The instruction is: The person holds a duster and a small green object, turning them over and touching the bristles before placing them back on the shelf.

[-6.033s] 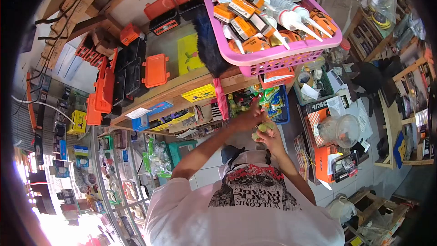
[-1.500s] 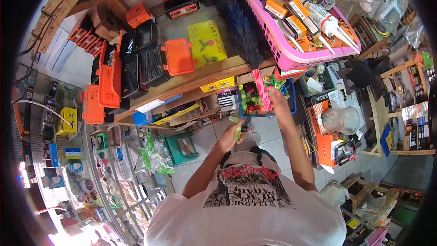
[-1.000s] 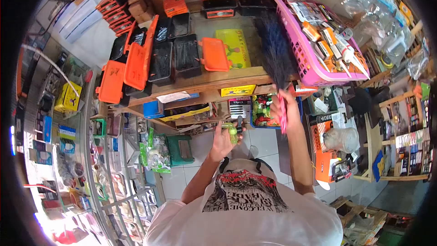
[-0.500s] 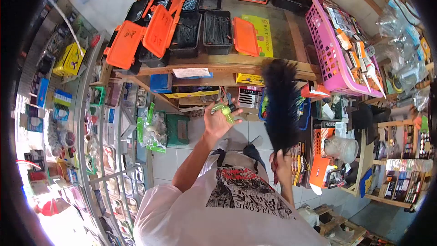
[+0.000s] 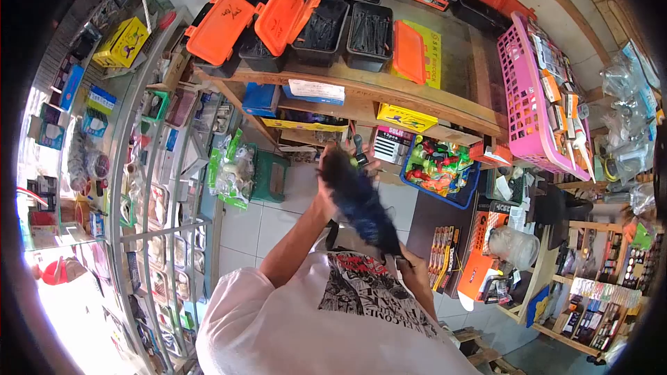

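A dark feather duster point(image 5: 363, 205) is held by its handle in my right hand point(image 5: 414, 269), whose fingers are wrapped round it. The duster slants up to the left, and its feathers lie over my left hand point(image 5: 325, 191). That palm carries a small yellow-green plastic piece with a black end point(image 5: 360, 159), mostly hidden by the feathers. Only some fingertips of the left hand show beyond the duster. Both hands are in front of my body, below the edge of the wooden shelf point(image 5: 361, 82).
Open black boxes of screws point(image 5: 370, 35) with orange lids stand on the shelf, beside a pink basket point(image 5: 517, 90) of packets. Lower down are a blue tray point(image 5: 455, 203) of colourful pieces and a green stool point(image 5: 271, 175). A metal-framed glass case point(image 5: 167, 232) runs along the left.
My right hand has swung the duster from upright on the right to the left, over my left hand. The view has shifted, and the blue tray now shows fully.
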Demonstrator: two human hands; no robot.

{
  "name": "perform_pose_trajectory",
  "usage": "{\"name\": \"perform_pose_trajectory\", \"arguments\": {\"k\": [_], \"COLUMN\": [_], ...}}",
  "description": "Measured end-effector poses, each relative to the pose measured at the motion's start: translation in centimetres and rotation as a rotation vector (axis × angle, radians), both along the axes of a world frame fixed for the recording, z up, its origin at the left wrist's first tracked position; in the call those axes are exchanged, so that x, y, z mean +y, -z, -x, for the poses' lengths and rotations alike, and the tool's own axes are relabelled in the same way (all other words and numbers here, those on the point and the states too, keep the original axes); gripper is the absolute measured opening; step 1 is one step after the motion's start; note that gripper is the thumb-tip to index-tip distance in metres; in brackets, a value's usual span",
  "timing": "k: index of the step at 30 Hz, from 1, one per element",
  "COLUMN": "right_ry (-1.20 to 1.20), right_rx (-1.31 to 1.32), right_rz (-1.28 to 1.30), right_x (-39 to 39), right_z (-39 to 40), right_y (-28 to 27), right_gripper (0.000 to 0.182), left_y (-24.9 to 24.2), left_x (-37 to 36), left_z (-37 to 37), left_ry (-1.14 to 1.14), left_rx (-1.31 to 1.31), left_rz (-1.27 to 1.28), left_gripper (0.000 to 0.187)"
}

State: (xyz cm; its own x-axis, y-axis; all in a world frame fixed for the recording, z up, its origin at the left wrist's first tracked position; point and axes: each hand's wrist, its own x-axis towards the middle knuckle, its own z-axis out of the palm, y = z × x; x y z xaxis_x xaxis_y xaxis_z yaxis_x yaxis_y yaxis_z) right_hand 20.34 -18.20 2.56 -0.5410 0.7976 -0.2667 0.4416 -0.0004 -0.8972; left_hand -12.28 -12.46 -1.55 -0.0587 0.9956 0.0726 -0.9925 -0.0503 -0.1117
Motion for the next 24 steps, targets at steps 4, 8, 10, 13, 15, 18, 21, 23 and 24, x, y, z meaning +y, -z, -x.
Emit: {"name": "perform_pose_trajectory", "arguments": {"k": [4, 8, 10, 13, 15, 18, 21, 23, 24], "right_ry": [0.019, 0.053, 0.012, -0.092, -0.080, -0.105, -0.171, -0.038, 0.007], "right_rx": [0.034, -0.041, -0.073, -0.073, -0.003, -0.099, -0.171, -0.067, -0.088], "right_rz": [0.049, 0.092, 0.067, 0.025, -0.051, -0.014, 0.029, -0.032, 0.077], "right_x": [-0.6, 0.2, 1.0, 2.0, 2.5, 2.2, 2.5, 2.1, 1.9], "right_z": [-0.7, -0.4, 0.0, -1.6, -1.6, -1.9, -1.0, -0.6, -0.8], "right_y": [2.2, 0.6, -0.4, 1.2, 1.3, 0.8, -0.6, 0.7, 0.9], "right_gripper": [0.049, 0.053, 0.053, 0.059, 0.068, 0.051, 0.040, 0.044, 0.046], "left_y": [0.1, 0.6, 0.2, 1.2, 0.9, 2.2, 1.5, 0.5, 0.4], "left_x": [-1.0, -1.9, -2.0, -2.6, -3.1, -3.6, -3.8, -4.1, -3.8], "left_z": [0.5, 0.3, 0.6, 0.8, 1.2, 1.4, 1.3, 0.7, 0.7], "left_ry": [0.045, 0.026, 0.003, -0.061, -0.045, -0.014, 0.009, -0.088, -0.062], "left_rx": [-0.026, -0.031, -0.153, 0.047, 0.075, -0.048, 0.139, -0.016, -0.015], "left_rz": [0.198, 0.130, 0.162, 0.165, 0.099, 0.036, 0.053, 0.244, 0.277], "left_gripper": [0.075, 0.075, 0.078, 0.075, 0.071, 0.069, 0.071, 0.076, 0.076]}}
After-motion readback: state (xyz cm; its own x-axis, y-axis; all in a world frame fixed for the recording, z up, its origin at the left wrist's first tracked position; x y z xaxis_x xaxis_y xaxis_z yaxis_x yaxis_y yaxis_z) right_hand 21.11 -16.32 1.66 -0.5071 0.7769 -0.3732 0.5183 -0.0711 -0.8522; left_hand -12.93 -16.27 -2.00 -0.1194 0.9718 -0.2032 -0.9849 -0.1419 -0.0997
